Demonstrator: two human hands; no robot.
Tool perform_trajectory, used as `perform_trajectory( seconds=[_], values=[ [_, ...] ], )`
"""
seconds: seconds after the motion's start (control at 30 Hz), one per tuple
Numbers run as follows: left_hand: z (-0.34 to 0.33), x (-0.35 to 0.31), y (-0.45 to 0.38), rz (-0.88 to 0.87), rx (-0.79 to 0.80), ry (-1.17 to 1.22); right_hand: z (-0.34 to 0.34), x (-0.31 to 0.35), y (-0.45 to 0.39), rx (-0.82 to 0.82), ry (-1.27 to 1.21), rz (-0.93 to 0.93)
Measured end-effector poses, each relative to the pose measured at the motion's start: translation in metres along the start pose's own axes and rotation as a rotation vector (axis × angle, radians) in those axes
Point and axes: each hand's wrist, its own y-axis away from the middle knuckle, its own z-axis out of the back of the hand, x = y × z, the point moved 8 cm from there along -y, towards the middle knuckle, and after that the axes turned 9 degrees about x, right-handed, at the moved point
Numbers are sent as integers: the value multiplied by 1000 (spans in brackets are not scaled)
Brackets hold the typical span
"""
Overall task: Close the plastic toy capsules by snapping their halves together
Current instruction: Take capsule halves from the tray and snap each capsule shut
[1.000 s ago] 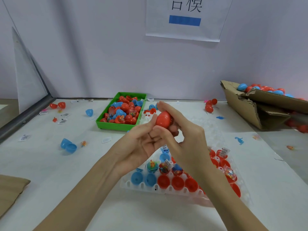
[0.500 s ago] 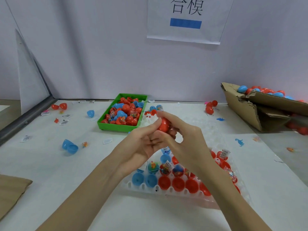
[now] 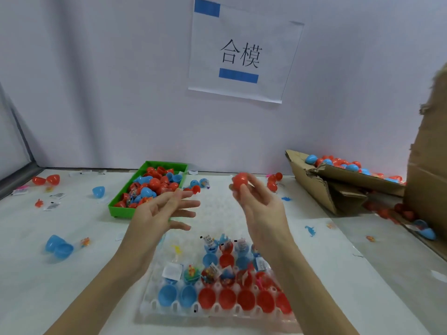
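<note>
- My right hand (image 3: 256, 204) is pinching a closed red capsule (image 3: 240, 181) above the tabletop (image 3: 72, 281).
- My left hand (image 3: 164, 213) is hovering empty, fingers spread.
- The capsule is looking light, stiff and slippery; gripping across its middle seems safest.

Bin (image 3: 113, 209) behind tray (image 3: 150, 308); box (image 3: 314, 182) far right.

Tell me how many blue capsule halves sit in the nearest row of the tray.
2. The first blue half sits at the row's left end; the second blue half is beside it. Red halves fill the rest; the right forearm may hide the row's right end.
</note>
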Motion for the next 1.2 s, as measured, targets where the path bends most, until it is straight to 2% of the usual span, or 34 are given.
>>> perform_trajectory(
  seconds=[0.07, 0.13, 0.23, 0.33, 0.43, 0.5, 0.57, 0.67, 0.73, 0.8, 0.93, 1.07, 1.2],
  values=[
    [13, 0, 0, -4, -72, 36, 22, 6, -25, -95, -651, -102],
    [20, 2, 1, 1, -112, 52, 47, 25, -47, -213, -1021, -86],
    [20, 3, -1, 13, -95, 61, 75, 46, -72, -320, -1234, 50],
    [15, 2, -2, 20, -52, 52, 89, 48, -82, -351, -1227, 101],
    [13, 0, -1, 18, -33, 42, 82, 43, -81, -247, -999, -5],
    [14, 0, -1, 6, -40, 18, 74, 33, -71, -152, -693, -85],
    [16, 2, -1, -6, -58, -44, 61, 27, -52, -12, -206, -93],
    [16, 3, -3, -32, -50, -244, 27, 11, -20, 219, 663, -76],
    [11, 2, -3, -53, -13, -446, 0, -5, -7, 379, 1000, -59],
    [2, 5, -2, -67, 59, -620, -17, -16, -3, 457, 1159, -61],
    [-15, 15, 3, -70, 212, -825, -32, -29, -5, 582, 1332, -120],
    [-21, 17, 5, -107, 239, -892, -45, -39, -7, 692, 1408, -179],
    [-28, 14, 8, -183, 275, -913, -51, -40, -10, 723, 1434, -184]
  ],
)
